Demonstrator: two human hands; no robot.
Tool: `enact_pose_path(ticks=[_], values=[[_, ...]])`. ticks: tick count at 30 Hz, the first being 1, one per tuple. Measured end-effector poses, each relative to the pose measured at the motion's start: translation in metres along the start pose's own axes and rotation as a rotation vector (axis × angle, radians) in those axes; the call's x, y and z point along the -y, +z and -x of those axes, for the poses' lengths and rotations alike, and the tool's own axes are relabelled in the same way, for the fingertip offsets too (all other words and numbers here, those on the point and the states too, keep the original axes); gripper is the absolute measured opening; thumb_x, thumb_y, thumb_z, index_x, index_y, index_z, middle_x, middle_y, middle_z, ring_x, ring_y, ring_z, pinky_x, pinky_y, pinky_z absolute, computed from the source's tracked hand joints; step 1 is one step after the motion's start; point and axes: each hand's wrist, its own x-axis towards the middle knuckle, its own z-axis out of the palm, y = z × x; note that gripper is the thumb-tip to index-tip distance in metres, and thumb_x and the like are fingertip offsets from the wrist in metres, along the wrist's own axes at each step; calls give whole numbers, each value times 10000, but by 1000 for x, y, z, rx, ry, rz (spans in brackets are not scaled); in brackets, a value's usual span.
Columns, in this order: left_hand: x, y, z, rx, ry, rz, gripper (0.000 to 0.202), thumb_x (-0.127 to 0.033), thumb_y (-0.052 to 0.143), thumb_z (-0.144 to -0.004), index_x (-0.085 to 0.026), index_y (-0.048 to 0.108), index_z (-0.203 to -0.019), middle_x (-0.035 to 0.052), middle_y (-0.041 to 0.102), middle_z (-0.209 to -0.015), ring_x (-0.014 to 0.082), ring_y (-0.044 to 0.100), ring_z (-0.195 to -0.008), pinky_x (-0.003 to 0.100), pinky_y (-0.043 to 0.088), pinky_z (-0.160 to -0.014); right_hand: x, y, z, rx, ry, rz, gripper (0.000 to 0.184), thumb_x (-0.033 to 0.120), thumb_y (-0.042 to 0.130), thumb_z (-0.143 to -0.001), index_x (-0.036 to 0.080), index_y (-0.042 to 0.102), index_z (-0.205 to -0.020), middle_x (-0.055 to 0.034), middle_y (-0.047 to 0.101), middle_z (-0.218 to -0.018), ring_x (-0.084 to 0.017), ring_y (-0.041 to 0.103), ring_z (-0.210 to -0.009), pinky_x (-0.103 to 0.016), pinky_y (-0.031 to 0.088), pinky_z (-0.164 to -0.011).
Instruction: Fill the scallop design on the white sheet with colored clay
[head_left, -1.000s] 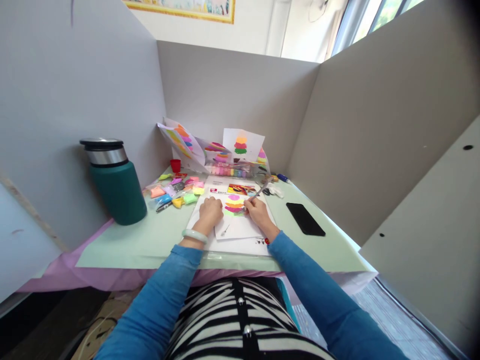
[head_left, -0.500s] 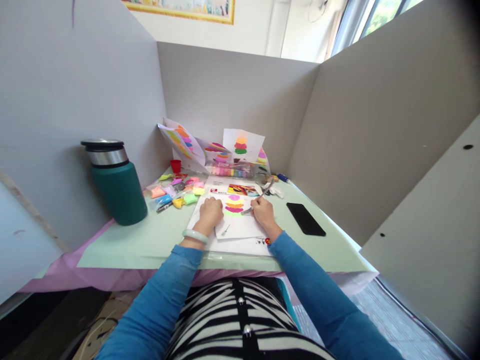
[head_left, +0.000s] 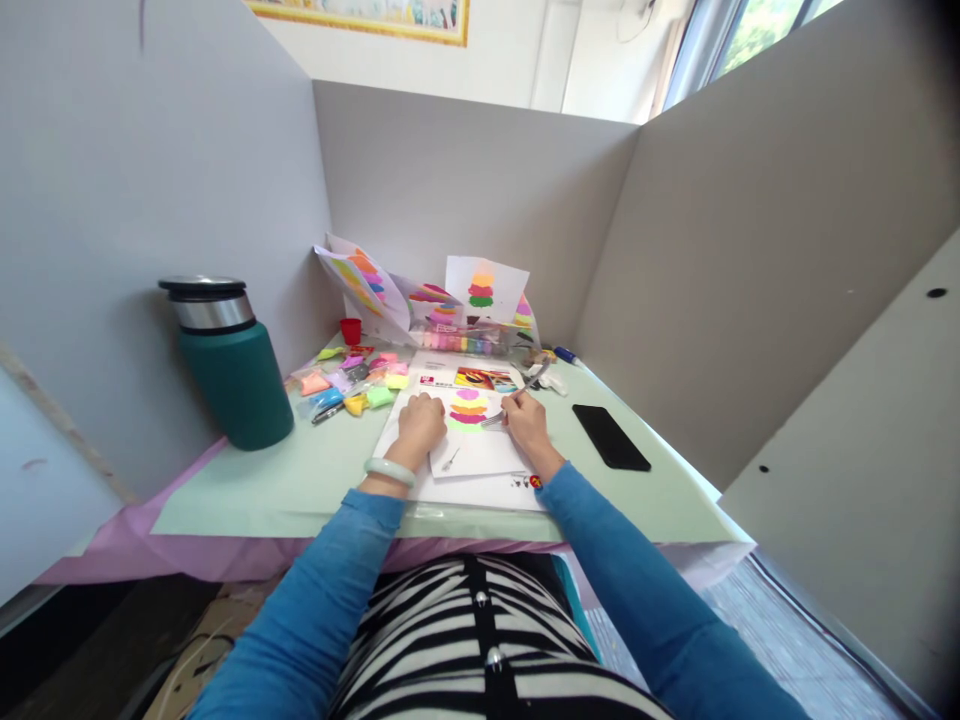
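Note:
My right hand [head_left: 526, 420] is closed round a metal fork [head_left: 538, 373]. The tines are low over a white sheet of paper [head_left: 480, 462], beside a stack of coloured clay shapes [head_left: 469, 412] in pink, yellow, orange, magenta and bright green. Whether the tines touch the green edge I cannot tell. My left hand [head_left: 421, 425], curled into a loose fist, rests at the left edge of that sheet; nothing shows in its fingers. A small dark mark is on the paper below the clay. Under the sheet lies a larger white printed board [head_left: 469, 493].
A green flask [head_left: 238, 385] stands at the left. Several bags of coloured clay [head_left: 364, 372], a pen [head_left: 328, 412] and a red cup [head_left: 351, 331] are behind my left hand. Decorated papers [head_left: 487, 285] lean at the back. A black phone [head_left: 611, 437] lies right. Grey partitions [head_left: 472, 170] enclose the table.
Both hands, the fork and the paper hold almost the same places. Only a very slight shift of the whole view shows.

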Motion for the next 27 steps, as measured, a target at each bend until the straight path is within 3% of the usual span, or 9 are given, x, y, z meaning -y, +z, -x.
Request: enact_pose_path(ticks=[5,13,18,23,27], values=[[0,0,0,-7,7,0,267,-156,473,-828,-196,693,-973,125,604,-1099,289,524,-1082,377,449,-853,3,0,2,38,-3,45,251,336,457,-817,185,657,-836,-22,670,-661,-184,623,-725,-240,431,-665],[1,3,0,-22,6,16,266,-152,485,-823,-188,700,-976,137,612,-1102,296,527,-1086,381,450,-854,-1,-2,-1,-78,-7,171,243,309,446,-830,193,660,-828,-53,686,-727,-188,621,-754,-244,422,-684],[0,1,0,-105,21,108,216,-153,526,-808,-170,708,-924,142,641,-1039,294,555,-1059,376,454,-853,-6,1,-2,-131,-68,-9,210,337,462,-823,199,605,-754,-24,639,-624,-177,600,-662,-252,425,-650],[-8,-3,-1,-247,280,508,264,-287,628,-803,-169,676,-1035,80,673,-1019,188,607,-914,293,477,-819,0,7,3,71,-252,-377,263,449,503,-835,194,554,-793,16,598,-574,-145,563,-554,-252,448,-593],[-12,-4,1,-154,446,667,288,-315,653,-782,-189,692,-1038,39,691,-971,138,601,-785,243,466,-710,8,12,11,246,-368,-449,277,461,531,-842,185,563,-845,11,614,-616,-135,568,-550,-252,461,-576]])
